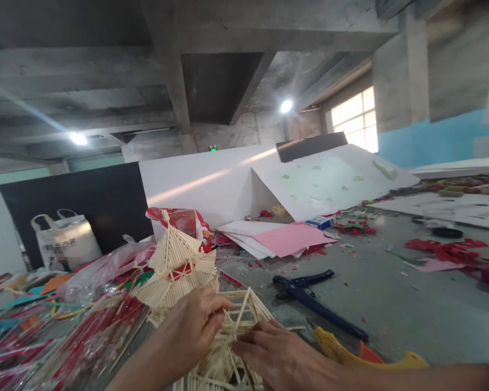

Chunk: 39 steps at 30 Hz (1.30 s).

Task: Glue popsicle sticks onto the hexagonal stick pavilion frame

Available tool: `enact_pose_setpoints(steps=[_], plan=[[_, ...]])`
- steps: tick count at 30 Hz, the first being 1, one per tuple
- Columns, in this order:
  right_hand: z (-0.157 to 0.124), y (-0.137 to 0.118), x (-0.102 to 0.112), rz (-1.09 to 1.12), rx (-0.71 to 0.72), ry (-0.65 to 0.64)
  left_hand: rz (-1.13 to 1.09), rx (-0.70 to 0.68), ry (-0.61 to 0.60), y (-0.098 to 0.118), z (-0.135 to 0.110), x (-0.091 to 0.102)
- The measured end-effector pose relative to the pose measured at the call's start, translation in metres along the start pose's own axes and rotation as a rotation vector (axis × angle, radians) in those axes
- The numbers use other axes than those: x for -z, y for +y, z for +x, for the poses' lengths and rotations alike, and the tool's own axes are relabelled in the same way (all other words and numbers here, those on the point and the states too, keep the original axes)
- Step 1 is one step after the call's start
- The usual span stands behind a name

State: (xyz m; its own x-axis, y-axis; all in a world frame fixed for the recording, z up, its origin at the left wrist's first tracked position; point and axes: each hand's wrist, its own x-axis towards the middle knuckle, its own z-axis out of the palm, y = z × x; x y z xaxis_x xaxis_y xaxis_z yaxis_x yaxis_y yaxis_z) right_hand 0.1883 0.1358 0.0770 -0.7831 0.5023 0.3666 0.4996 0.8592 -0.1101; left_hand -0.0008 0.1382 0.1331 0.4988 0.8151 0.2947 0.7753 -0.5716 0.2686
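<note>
A light wooden-stick frame [244, 309] lies low in front of me, its sticks crossing in triangles and squares. My left hand [193, 326] is closed at its left side, fingers curled in and the index fingertip against the sticks; the exact grip is partly hidden. Across the right side rests my right hand [277, 350], its fingers stretched out and lying on the sticks, thumb not visible. Just behind my left hand stands a tower-like stick model [179, 260] with a pointed, sloping roof.
Dark blue hand cutters [318, 307] and a yellow-handled tool [342, 350] lie to the right. Plastic-wrapped sticks [89, 331] spread on the left. Pink paper [293, 239], red scraps [444, 250] and a white bag [67, 241] are farther back, before upright boards [199, 184].
</note>
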Motion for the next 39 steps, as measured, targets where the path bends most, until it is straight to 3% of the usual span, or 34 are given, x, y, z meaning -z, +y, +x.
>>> enact_pose_setpoints(steps=[12,18,26,39], plan=[[0.001,0.004,-0.01,-0.039,0.0,0.064,0.11,-0.07,-0.133,0.007,0.011,0.002],[0.001,0.003,-0.006,-0.024,0.018,0.027,0.018,-0.016,-0.166,0.005,0.011,0.004],[0.001,0.004,-0.015,-0.031,0.0,0.072,-0.03,-0.006,-0.193,0.004,0.01,0.009],[0.001,0.005,-0.018,0.008,-0.016,0.055,-0.029,0.045,-0.249,0.006,0.003,0.011]])
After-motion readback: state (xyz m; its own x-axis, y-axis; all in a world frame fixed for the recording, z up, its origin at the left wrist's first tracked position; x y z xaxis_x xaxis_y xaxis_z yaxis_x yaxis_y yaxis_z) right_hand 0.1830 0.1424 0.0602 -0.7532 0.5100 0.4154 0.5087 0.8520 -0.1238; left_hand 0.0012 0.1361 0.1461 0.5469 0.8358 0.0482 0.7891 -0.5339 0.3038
